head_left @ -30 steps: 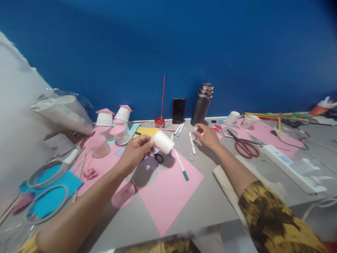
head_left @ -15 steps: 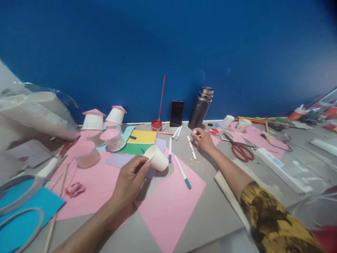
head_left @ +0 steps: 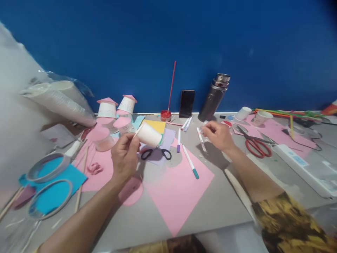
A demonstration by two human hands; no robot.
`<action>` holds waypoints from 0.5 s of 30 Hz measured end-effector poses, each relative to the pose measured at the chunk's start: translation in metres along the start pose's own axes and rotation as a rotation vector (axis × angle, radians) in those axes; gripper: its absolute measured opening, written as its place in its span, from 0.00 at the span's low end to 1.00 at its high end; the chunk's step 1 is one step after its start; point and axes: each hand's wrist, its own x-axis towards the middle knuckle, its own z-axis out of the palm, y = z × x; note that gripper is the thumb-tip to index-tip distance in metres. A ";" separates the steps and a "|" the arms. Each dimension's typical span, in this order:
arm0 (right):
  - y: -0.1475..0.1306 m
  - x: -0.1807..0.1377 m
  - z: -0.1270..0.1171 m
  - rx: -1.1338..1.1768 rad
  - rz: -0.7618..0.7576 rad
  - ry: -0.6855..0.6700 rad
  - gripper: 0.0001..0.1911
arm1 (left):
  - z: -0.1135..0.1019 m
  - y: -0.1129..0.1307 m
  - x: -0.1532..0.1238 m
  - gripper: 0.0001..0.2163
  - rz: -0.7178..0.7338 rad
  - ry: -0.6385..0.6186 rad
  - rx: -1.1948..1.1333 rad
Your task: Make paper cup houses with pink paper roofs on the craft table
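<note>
My left hand (head_left: pixel 125 156) pinches a white paper cup (head_left: pixel 149 135) at its rim, holding it tilted on its side above the table. Black-handled scissors (head_left: pixel 166 154) lie just beneath the cup. My right hand (head_left: pixel 218 136) is closed, its fingers curled together near a small clear object; what they hold, if anything, I cannot make out. Beside those fingers lies a white marker (head_left: pixel 201 140). A purple-capped marker (head_left: pixel 179 141) and a teal-capped marker (head_left: pixel 190 162) rest between my hands, close to a pink paper sheet (head_left: pixel 176 196).
Pink-roofed paper cups (head_left: pixel 107 109) stand at the back left, before a bagged stack of cups (head_left: pixel 61 102). A red paint pot (head_left: pixel 165 116), a phone (head_left: pixel 187 103) and a dark flask (head_left: pixel 213 98) line the wall. Red-handled scissors (head_left: pixel 256 147) and a power strip (head_left: pixel 300 165) lie right.
My left hand has turned the cup so its rim faces my palm side, and its base points right. My right hand has shifted slightly over the table. The view has moved left and down.
</note>
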 end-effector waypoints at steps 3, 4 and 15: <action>-0.035 -0.020 -0.001 -0.192 -0.113 -0.472 0.13 | -0.002 -0.002 0.008 0.08 -0.019 0.051 -0.083; -0.044 -0.025 0.001 -0.252 -0.144 -0.588 0.13 | -0.001 -0.003 0.008 0.09 -0.041 0.046 -0.121; -0.051 -0.031 0.017 -0.440 -0.039 -0.856 0.09 | 0.013 -0.003 -0.012 0.14 -0.456 -0.380 -0.564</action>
